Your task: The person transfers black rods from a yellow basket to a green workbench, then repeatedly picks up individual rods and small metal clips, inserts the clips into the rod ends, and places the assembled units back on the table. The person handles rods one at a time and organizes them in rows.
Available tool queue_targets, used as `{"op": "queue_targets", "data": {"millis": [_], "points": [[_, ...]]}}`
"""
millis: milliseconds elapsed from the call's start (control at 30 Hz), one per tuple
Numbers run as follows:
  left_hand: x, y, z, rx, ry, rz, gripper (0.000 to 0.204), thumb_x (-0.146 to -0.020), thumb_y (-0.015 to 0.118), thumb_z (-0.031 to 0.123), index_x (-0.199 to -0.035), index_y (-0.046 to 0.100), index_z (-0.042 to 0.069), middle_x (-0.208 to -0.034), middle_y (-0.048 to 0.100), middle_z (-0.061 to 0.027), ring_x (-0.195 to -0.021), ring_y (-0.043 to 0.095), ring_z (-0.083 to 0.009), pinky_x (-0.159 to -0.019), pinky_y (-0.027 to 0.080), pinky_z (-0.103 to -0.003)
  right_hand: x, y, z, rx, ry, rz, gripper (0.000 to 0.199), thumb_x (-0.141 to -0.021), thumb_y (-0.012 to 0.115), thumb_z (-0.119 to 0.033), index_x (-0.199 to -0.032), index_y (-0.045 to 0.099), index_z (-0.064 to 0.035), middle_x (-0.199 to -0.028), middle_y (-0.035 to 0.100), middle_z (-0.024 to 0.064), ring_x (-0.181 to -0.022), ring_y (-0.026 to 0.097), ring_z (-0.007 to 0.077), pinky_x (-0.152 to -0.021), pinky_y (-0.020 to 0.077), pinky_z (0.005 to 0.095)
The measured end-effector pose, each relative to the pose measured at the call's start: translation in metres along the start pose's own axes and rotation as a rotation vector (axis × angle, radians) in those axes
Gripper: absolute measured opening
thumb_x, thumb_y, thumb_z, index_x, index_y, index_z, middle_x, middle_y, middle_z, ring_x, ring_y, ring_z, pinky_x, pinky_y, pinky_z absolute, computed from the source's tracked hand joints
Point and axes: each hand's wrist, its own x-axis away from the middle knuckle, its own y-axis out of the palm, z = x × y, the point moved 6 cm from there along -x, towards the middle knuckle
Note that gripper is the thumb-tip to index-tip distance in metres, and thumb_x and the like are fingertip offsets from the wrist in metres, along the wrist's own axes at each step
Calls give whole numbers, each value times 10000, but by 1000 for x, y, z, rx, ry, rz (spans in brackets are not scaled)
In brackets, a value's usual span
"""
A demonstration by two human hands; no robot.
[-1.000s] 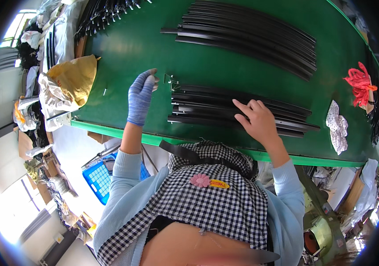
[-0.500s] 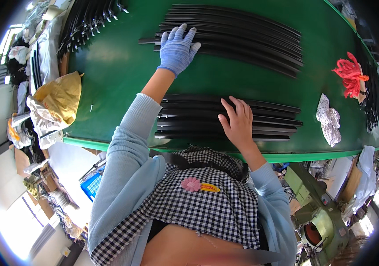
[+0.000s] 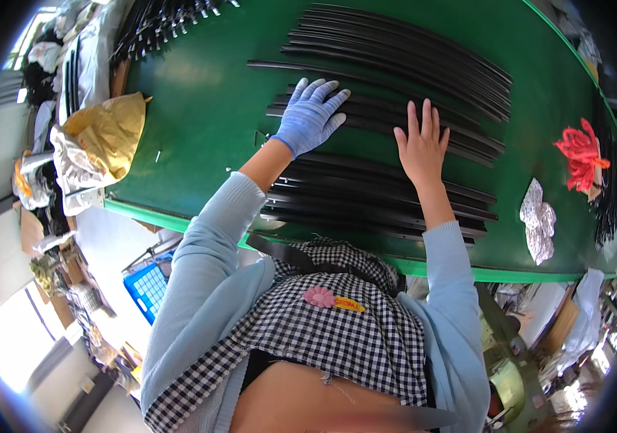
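Several long black tubes or strips lie side by side on the green tabletop (image 3: 200,123). They form a far bundle (image 3: 402,58), a middle group (image 3: 373,117) and a near group (image 3: 366,191) close to the table edge. One strip (image 3: 272,65) juts out leftward between the far and middle ones. My left hand (image 3: 310,117), in a blue knitted glove, rests palm down with fingers spread over the left part of the middle group. Bare, my right hand (image 3: 422,144) lies flat across the same group farther right, fingers stretched out. Neither hand is closed around a strip.
Black rods with shiny ends (image 3: 171,25) sit at the far left. A tan sack (image 3: 110,137) hangs by the left edge. On the right are a patterned cloth bundle (image 3: 537,220) and red gloves or cloth (image 3: 581,155). Below stands a blue crate (image 3: 148,289).
My right hand has moved from the near group up to the middle strips. Some strips have come away from the far bundle toward me, under my left hand, leaving a gap behind them.
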Motion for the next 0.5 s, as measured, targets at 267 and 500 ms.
{"op": "queue_targets", "data": {"millis": [267,500], "points": [[109,-77,-98,216,-695,-150,251,-881,736,263,-1085,717,117,-1052,681,-74,-875,688,-224,-822,551,-338,26,-19,-18,82,27,-47,652,-971,600,-398,-1534,367,-165,-1581,320,144,-1467,290,372,-1089,350,659],[128,-61,-93,-109,-644,-223,214,-861,716,293,-1026,685,160,-994,671,-68,-856,688,-301,-726,558,-437,23,-44,-49,-386,-162,239,390,-895,703,-268,-1261,642,-147,-1331,574,119,-1308,471,360,-1068,390,527]]}}
